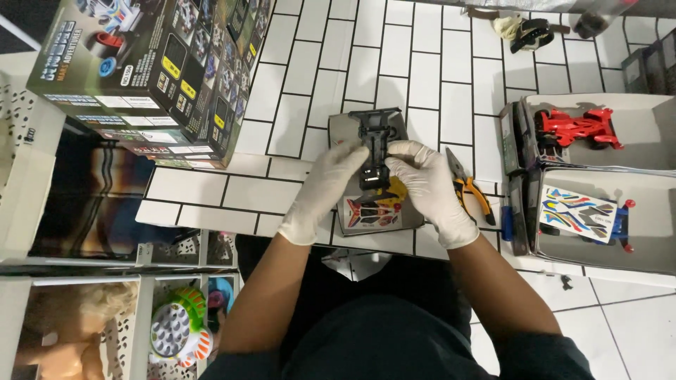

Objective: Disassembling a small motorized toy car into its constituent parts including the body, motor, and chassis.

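Landmark: small grey box (345,130) at table centre, on the white tiled tabletop (422,77).

Far left of the grey box: big dark printed carton (151,70), tilted, pictures of toy cars on its faces, pale label strips along the lower edge. Below-left of the box, under the table edge: shelf bins with a round toy with a green rim and white studs (176,331).

Left hand (325,190), white glove, fingers curled onto the left side of the black toy car frame (377,144). Right hand (426,186), also gloved, pinches the frame's right side. Both hands grasp it, held just above the grey box, front end pointing away from the person. A red-and-yellow sticker sheet (373,210) lies on the box just below the frame.

Handling, my read: frame looks like thin moulded plastic, so light, stiff, with skinny bars and tabs that could snap if twisted. Gloves on smooth plastic may slip. Best held by the long side rails, not the thin front crossbar.

Just right of the grey box: pliers with orange-yellow handles (468,188), touching nobody's hand.

Further right: two open grey trays. Upper one (641,112) holds a red toy car (577,128). Lower one (648,246) holds a toy car with a white body and multicolour stickers (581,214).

Above-right of the box, at the far table edge: a black strap-like item (531,34), too small to tell.
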